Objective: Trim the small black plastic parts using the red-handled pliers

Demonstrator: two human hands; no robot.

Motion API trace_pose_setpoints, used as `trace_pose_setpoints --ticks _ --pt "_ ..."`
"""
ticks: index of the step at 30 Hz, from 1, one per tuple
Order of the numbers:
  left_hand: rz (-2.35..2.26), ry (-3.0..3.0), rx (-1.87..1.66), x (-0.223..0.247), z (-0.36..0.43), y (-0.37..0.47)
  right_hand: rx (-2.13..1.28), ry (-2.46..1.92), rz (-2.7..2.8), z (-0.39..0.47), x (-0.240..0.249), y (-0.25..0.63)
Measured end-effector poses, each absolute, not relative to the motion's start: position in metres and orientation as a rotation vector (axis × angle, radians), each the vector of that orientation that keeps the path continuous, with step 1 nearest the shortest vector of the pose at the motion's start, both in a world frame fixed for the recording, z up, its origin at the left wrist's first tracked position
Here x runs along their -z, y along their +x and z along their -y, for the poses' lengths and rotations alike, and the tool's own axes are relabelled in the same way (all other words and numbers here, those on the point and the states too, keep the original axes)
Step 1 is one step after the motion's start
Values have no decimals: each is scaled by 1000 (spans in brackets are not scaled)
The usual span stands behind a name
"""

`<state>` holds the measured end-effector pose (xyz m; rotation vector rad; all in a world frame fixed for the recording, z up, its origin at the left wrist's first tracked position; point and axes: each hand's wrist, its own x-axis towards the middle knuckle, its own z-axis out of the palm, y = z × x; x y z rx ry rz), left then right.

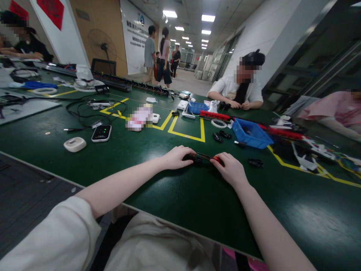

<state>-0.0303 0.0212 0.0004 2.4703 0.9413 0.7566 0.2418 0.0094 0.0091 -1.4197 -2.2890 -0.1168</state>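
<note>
Nearest the camera: loose off-white cloth shirt point(158, 241) on the wearer, then the near edge of the dark green, smooth-topped table point(180, 210). Work sits above the table's near-middle part, between the two bare hands: a small black piece point(197, 159) on the left, a slim red-handled tool with a thin shaft point(219, 159) on the right (screwdriver-like, but too small to be sure).

Left hand point(177, 157): thumb and fingers closed on the black piece. Right hand point(229, 167): thumb and fingertips pinched on the red handle, shaft aimed left at the piece. Whether the tip touches, can't tell.

Handling, my guess: both light. Tool stiff, best held by the handle; black piece probably plastic, small enough to slip, so grip by its sides, clear of the shaft.

Pose: forearms come in from near left and near right, converging; wrists low, right one bent inward. Far of the right hand: two black coiled bundles point(217, 137) and an open blue plastic bin point(251, 140).
</note>
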Motion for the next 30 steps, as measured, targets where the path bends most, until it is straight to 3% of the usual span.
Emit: trace_pose_setpoints --ticks 30 --pt "-935 2432 -693 -4 -23 -31 125 -1306 2398 -5 -11 236"
